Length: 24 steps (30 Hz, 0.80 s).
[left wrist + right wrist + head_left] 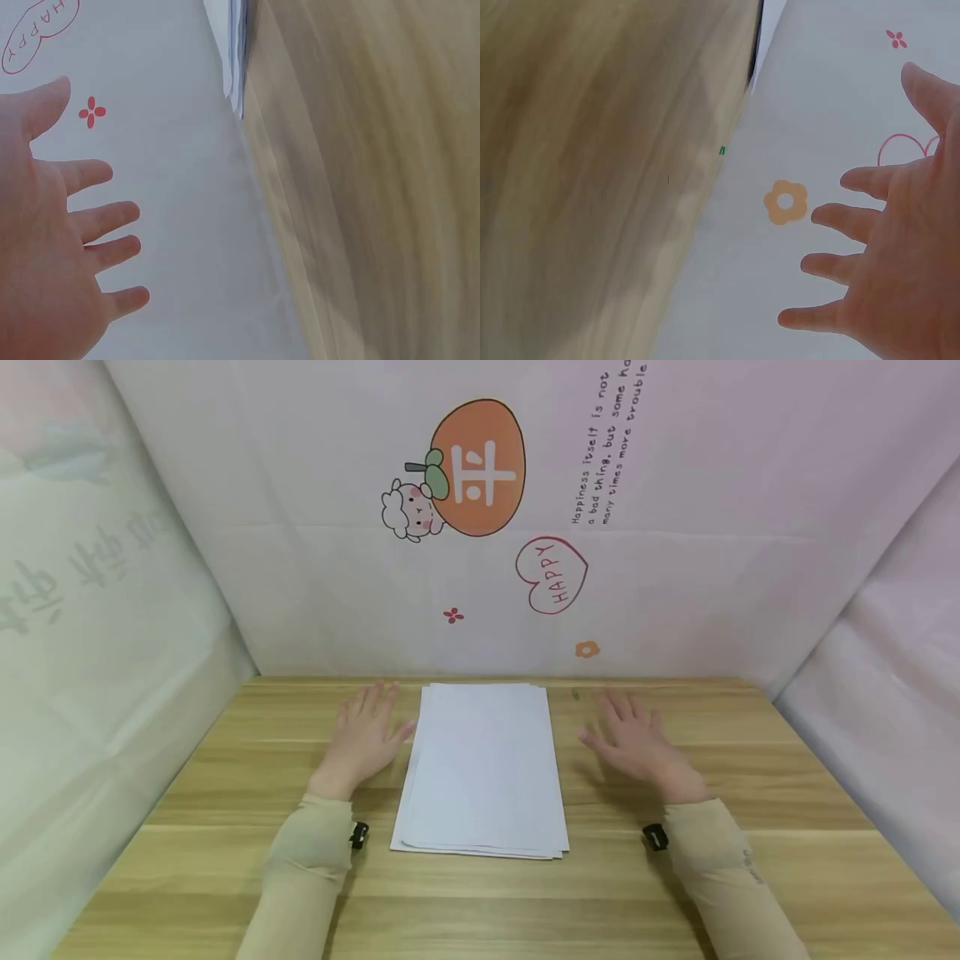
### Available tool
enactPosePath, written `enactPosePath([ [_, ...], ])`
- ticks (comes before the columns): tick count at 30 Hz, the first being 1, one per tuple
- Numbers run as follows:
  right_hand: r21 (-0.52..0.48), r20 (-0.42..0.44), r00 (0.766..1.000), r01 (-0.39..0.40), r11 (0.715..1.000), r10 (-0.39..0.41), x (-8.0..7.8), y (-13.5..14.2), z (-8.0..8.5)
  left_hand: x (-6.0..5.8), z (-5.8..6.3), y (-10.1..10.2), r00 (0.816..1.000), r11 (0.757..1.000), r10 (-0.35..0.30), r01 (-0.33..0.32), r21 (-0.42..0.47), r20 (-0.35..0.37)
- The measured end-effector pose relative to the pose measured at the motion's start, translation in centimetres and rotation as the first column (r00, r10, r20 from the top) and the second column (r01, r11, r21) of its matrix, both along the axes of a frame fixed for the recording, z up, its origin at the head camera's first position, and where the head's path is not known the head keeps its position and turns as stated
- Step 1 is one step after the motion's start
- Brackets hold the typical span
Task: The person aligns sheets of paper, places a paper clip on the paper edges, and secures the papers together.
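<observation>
A stack of white paper sheets (483,768) lies on the wooden table, its edges slightly uneven. To its left is my left hand (362,739), fingers spread and straight, the thumb close to the paper's left edge. In the left wrist view, this hand (45,232) holds nothing, and a corner of the sheets (235,67) shows at the top. On the other side, my right hand (637,743) is spread too, apart from the stack. Nothing is in its palm (900,255) in the right wrist view. A tiny green item (576,693) lies near that hand's fingertips; its kind is unclear.
The wooden table (480,910) ends at a white printed cloth (337,610) hanging behind it. More white cloth hangs at the left (112,652) and right (885,635). A black clip-like piece (360,835) sits at the left wrist, another (656,837) at the right.
</observation>
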State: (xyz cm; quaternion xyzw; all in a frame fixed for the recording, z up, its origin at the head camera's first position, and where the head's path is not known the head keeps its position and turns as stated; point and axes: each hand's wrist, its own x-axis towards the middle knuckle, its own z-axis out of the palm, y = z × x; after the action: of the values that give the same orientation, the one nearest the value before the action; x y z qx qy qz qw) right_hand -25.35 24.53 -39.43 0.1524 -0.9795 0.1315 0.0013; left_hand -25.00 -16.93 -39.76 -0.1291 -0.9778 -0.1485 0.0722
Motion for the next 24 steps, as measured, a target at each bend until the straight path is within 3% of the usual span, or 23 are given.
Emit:
enactPosePath([
  [9, -0.008, -0.006, 1.000, -0.029, 1.000, 0.029, -0.5, -1.3, -1.1, -0.7, -0.4, 0.9, 0.999, 1.000, -0.013, 0.013, -0.017, 0.030],
  [12, -0.011, 0.015, 0.999, -0.034, 0.999, 0.034, -0.7, -1.7, -1.2, -0.9, -0.4, 1.2, 0.999, 1.000, -0.017, 0.018, -0.017, 0.047],
  [19, -0.007, 0.060, 0.997, -0.055, 0.998, 0.056, -1.3, -2.7, -1.4, -1.5, -0.7, 1.5, 0.999, 0.999, -0.036, 0.036, -0.029, 0.013],
  [24, -0.006, 0.111, 0.992, -0.062, 0.998, 0.062, -1.5, -3.4, -1.2, -1.5, -1.1, 1.7, 0.999, 0.999, -0.037, 0.038, -0.022, 0.040],
])
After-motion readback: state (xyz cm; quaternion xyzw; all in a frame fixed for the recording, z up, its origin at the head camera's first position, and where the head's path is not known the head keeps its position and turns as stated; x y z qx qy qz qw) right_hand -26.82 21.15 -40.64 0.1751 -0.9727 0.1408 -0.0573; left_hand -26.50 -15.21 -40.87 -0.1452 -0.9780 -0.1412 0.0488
